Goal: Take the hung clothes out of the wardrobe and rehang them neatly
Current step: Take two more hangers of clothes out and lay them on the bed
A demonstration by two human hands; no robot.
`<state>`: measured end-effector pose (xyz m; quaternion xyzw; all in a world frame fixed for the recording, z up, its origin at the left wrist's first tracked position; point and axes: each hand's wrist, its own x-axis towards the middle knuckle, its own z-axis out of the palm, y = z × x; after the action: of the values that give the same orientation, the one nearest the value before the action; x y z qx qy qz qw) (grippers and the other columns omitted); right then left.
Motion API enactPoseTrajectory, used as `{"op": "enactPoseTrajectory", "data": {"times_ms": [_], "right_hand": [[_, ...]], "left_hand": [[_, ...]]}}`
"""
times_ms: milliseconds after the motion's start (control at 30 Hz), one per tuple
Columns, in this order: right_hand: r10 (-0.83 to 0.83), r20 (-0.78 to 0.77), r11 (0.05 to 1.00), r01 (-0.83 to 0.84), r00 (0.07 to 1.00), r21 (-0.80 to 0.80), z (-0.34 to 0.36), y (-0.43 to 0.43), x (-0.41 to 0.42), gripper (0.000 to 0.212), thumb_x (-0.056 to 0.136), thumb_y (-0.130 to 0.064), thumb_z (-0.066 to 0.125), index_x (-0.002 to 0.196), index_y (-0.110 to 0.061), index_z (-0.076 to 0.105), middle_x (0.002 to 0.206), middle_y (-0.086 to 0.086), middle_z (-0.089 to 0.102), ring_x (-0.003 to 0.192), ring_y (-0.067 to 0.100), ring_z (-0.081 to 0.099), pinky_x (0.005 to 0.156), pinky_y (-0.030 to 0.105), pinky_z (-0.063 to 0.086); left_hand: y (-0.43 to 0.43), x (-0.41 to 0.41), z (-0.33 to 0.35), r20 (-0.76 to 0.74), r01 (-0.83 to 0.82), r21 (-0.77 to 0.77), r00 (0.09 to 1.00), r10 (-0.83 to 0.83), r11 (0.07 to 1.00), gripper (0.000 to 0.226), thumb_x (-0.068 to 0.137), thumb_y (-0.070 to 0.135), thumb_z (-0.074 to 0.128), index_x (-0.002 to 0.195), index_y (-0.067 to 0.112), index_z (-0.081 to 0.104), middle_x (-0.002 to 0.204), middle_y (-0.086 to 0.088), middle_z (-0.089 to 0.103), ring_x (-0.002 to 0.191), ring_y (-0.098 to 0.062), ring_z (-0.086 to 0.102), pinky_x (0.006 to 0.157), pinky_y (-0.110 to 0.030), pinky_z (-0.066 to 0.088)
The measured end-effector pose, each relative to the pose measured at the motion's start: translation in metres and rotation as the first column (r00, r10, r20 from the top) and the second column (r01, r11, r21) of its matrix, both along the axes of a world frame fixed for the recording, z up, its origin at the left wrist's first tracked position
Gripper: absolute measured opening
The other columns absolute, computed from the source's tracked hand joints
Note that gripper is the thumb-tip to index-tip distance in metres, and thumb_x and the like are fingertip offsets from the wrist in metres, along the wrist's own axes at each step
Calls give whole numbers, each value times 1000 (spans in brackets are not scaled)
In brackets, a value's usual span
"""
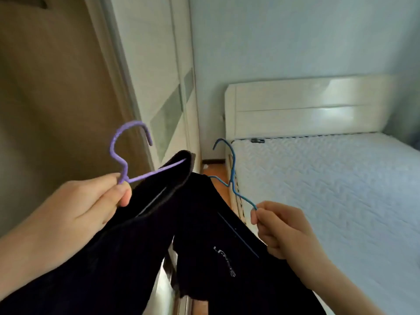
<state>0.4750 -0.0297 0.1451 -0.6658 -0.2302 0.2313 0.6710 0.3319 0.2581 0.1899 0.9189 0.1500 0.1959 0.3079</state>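
**Task items.** Two dark garments are out of the wardrobe and held in the air before the person. The left garment [145,223] drapes over a purple hanger [113,151]. The right garment [216,235], which bears pale lettering, hangs from a blue hanger [233,167]. The cloths meet in the middle; whether they touch or merely overlap cannot be told.

**Handling, as judged.** The cloth looks soft, limp and fairly light, and is likely to slide along thin wire if a hanger tips. The hangers look like stiff coated wire. They are best gripped at the neck, which leaves the hook free for the rail.

**Hands.** The left hand [84,205] pinches the purple hanger at the base of its neck, with the hook upright and clear. The right hand [281,228] pinches the outer end of the blue hanger's arm, so that hanger sits tilted. The hands are well apart.

**Surroundings.** A bed [341,189] stands to the right, and a wardrobe door [159,87] behind.
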Motion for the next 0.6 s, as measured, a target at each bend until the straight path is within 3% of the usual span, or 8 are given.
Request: {"op": "enactPoseTrajectory", "data": {"times_ms": [67, 167, 267, 333, 433, 600], "right_hand": [[-135, -26, 991, 134, 991, -11, -4, -47, -12, 25, 93, -2, 45, 72, -6, 57, 54, -3, 25, 43, 8, 20, 37, 15, 18], [-347, -37, 938, 346, 937, -37, -12, -111, -33, 25, 92, -6, 49, 67, -6, 56, 53, -1, 26, 42, 7, 23, 36, 14, 20], [-522, 20, 851, 522, 853, -50, -20, -168, -59, 24, 88, -14, 54, 67, -2, 53, 52, -2, 28, 41, 6, 24, 36, 14, 21], [-635, 60, 768, 637, 770, -56, -25, -204, -79, 24, 91, -10, 52, 69, 0, 52, 52, 0, 28, 41, 7, 24, 37, 15, 21], [-784, 131, 606, 794, 607, -55, -31, -251, -111, 26, 93, -2, 47, 69, -1, 54, 52, 3, 29, 42, 9, 25, 38, 16, 21], [-933, 130, 336, 941, 336, -26, -35, -302, -166, 31, 97, -1, 45, 68, -4, 57, 54, 8, 30, 43, 11, 25, 37, 17, 19]], "left_hand": [[-26, 22, -2, 8, 161, 11, 987, -161, 987, 63, 88, 74, 30, 87, 15, 55, 45, 14, 43, 34, 0, 33, 40, -15, 27], [-88, 62, -6, 41, 366, 35, 929, -368, 930, 62, 85, 76, 32, 84, 19, 56, 44, 16, 42, 33, 0, 33, 41, -12, 27], [-159, 87, -7, 77, 563, -101, 826, -558, 820, 67, 73, 85, 39, 79, 20, 57, 42, 9, 35, 33, -2, 25, 35, -12, 19], [-205, 103, -7, 93, 687, -90, 726, -681, 721, 56, 81, 75, 41, 79, 22, 58, 44, 3, 32, 36, -9, 25, 36, -16, 18], [-274, 125, -7, 56, 804, -43, 594, -802, 593, 29, 98, 38, 40, 77, 25, 57, 44, 2, 36, 39, -12, 30, 40, -23, 26], [-381, 141, -12, 7, 934, -74, 350, -937, 349, 33, 100, 24, 41, 72, 25, 57, 45, 5, 40, 43, -10, 36, 48, -29, 33]]}}
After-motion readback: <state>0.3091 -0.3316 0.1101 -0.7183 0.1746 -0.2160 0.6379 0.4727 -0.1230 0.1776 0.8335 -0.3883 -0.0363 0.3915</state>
